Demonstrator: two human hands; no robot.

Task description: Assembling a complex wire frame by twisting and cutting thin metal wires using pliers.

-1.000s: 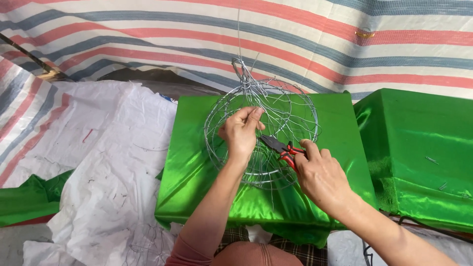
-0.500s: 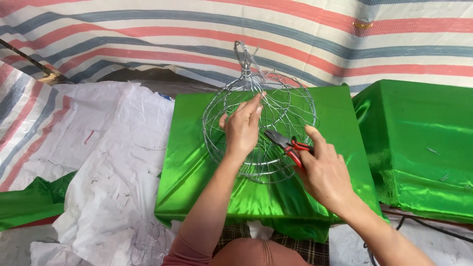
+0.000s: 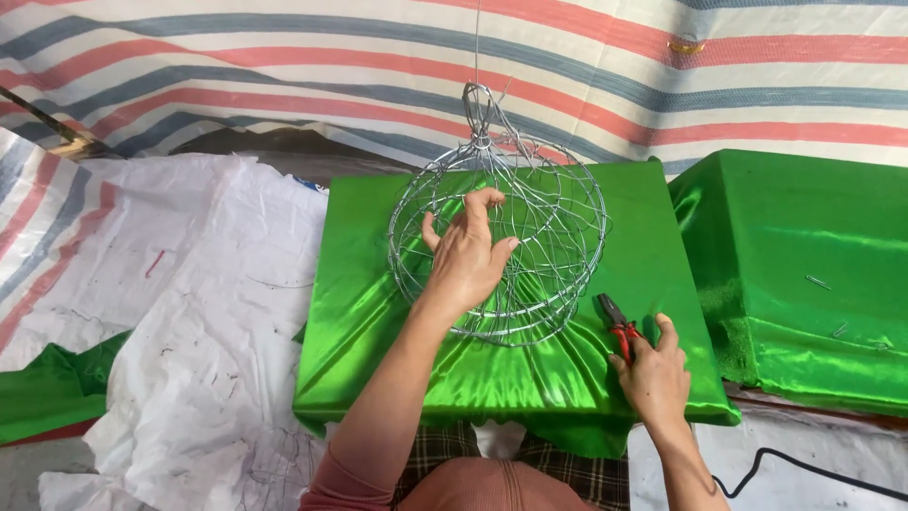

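Head view: left hand (image 3: 470, 257) fingers grip wire frame (image 3: 501, 241); right hand (image 3: 653, 377) fingers clasp red-handled pliers (image 3: 617, 326)

Makeshift craft workshop: striped tarp (image 3: 284, 57), satin-covered blocks (image 3: 804, 246), pliers (image 3: 615, 322).

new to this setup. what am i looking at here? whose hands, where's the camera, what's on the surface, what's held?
There is no machine: a person works with two bare hands. The single picture comes from a camera on that person's head, looking down, so the arms reach in from the bottom edge.

The left hand grips a round wire frame, a cage of thin silver wire that hangs from a wire above. The right hand holds red-handled pliers down on a block wrapped in shiny green cloth. A second green-wrapped block sits to the right. White paper sheets lie to the left, and a striped tarp hangs behind.
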